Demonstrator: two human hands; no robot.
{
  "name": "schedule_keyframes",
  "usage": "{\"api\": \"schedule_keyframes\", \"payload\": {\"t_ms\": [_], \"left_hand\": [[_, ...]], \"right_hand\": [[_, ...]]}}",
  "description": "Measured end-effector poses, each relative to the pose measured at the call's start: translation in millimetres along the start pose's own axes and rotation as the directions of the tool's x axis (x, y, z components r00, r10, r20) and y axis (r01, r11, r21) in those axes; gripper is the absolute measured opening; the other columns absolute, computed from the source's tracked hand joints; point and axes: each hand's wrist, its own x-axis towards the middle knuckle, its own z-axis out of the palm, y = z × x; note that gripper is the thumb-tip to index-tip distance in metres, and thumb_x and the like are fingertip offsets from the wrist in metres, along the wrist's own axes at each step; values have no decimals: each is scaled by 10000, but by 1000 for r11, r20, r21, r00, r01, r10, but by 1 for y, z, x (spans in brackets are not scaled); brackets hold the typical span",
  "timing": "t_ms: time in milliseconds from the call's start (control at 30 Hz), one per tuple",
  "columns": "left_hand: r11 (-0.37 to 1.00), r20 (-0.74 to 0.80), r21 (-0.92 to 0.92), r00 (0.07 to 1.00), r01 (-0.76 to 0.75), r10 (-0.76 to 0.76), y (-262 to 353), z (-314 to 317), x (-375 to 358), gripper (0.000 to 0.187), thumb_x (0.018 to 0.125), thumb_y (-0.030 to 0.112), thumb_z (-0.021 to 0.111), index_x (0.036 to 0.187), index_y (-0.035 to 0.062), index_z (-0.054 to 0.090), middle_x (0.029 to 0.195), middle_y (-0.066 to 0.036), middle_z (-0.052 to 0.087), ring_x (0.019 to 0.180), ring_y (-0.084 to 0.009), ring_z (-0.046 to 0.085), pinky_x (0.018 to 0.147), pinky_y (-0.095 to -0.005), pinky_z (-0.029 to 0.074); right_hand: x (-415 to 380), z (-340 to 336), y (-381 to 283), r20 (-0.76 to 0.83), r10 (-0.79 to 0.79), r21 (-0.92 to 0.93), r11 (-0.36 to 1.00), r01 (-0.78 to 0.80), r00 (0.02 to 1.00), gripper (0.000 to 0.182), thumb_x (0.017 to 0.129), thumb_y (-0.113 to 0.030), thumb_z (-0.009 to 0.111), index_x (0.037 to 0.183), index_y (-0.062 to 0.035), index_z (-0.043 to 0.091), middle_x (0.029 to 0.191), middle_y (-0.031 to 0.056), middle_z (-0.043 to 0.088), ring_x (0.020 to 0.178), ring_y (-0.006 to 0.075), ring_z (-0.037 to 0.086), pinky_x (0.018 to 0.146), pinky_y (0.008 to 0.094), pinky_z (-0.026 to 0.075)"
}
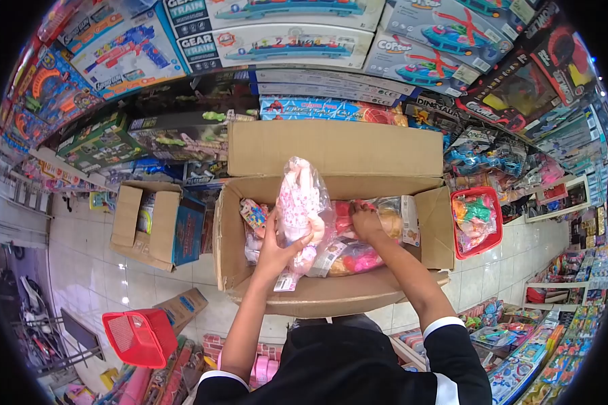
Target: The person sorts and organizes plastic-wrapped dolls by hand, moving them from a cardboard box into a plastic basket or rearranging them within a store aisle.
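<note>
A large open cardboard box [334, 297] stands in front of me with several bagged toys inside. My left hand [280, 246] grips a clear plastic bag holding a pink and white doll toy [298, 196], lifted upright above the box. My right hand [366, 223] reaches down into the box and rests on another bagged toy [388, 219] with red and yellow parts. More pink bagged toys [355, 260] lie under both hands.
A smaller open cardboard box [152, 226] sits on the tiled floor to the left. A red basket [140, 335] stands at lower left, and a red basket of toys [477, 223] at right. Shelves of boxed toys [284, 40] fill the wall ahead.
</note>
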Motion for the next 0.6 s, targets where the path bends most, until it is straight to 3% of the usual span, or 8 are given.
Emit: {"api": "schedule_keyframes", "payload": {"t_ms": [33, 100, 133, 200, 333, 400, 533, 600], "left_hand": [[1000, 9, 2, 1000, -10, 10, -2, 0, 2, 944, 811, 97, 789, 1515, -39, 176, 1491, -187, 351, 1356, -246, 404, 1103, -363, 370], [997, -6, -75, 1000, 27, -28, -4, -2, 0, 937, 815, 102, 788, 1520, -21, 182, 1474, -176, 377, 1342, -237, 422, 1092, -359, 387], [996, -25, -89, 1000, 9, -12, -5, -1, 0, 920, 820, 101, 783, 1520, -6, 197, 1442, -161, 418, 1316, -233, 453, 1077, -355, 406], [995, -29, -96, 1000, 10, -13, -2, -1, -2, 913, 820, 101, 783, 1518, -5, 204, 1431, -156, 431, 1306, -233, 464, 1072, -356, 410], [988, -49, -153, 999, -15, 7, 7, -6, -12, 910, 821, 93, 780, 1516, -5, 200, 1428, -153, 429, 1294, -227, 472, 1073, -358, 406], [981, -75, -182, 996, -70, 57, 13, -5, -19, 846, 828, 104, 769, 1494, 2, 257, 1393, -140, 460, 1267, -215, 490, 1066, -358, 407], [971, -139, -207, 986, -117, 89, 23, 5, -36, 705, 837, 150, 760, 1415, 13, 380, 1305, -116, 526, 1209, -203, 522, 1032, -355, 423], [970, -137, -199, 984, -138, 112, 31, 17, -44, 697, 840, 152, 756, 1413, 12, 384, 1302, -116, 527, 1207, -202, 523, 1032, -353, 422]], "right_hand": [[0, -3, 4, -10, 8, -2, 1000, -8, 1000, 528, 837, -181, 628, 1309, 23, 512, 1283, 216, 578, 1197, 351, 585, 887, 484, 533], [-3, -9, 8, 209, -86, 13, 996, 85, 974, 304, 877, -180, 581, 1106, 8, 652, 1134, 223, 656, 956, 334, 693, 808, 446, 562], [-5, -13, 9, 200, -82, 10, 997, 82, 976, 304, 877, -180, 581, 1106, 8, 652, 1134, 223, 656, 956, 334, 693, 808, 446, 562], [-9, -21, 6, 93, -100, 55, 994, 95, 991, 213, 867, -120, 535, 936, -30, 716, 1049, 221, 689, 869, 317, 713, 753, 459, 568], [-20, -39, 8, 71, 46, 134, 989, -55, 996, 225, 849, -76, 518, 932, -46, 725, 1057, 199, 694, 912, 308, 706, 771, 447, 565], [-33, -46, 20, -315, 70, 326, 944, 39, 947, 190, 861, -113, 531, 873, -60, 713, 943, 169, 711, 857, 355, 703, 748, 479, 560], [-73, -108, 39, -424, 192, 478, 878, 39, 885, 211, 861, -85, 528, 938, -56, 723, 964, 167, 708, 859, 380, 682, 740, 460, 553], [-92, -130, 56, -339, 361, 690, 724, -31, 869, 193, 867, -111, 651, 1001, 9, 721, 952, 115, 708, 813, 292, 672, 756, 375, 516]]}}
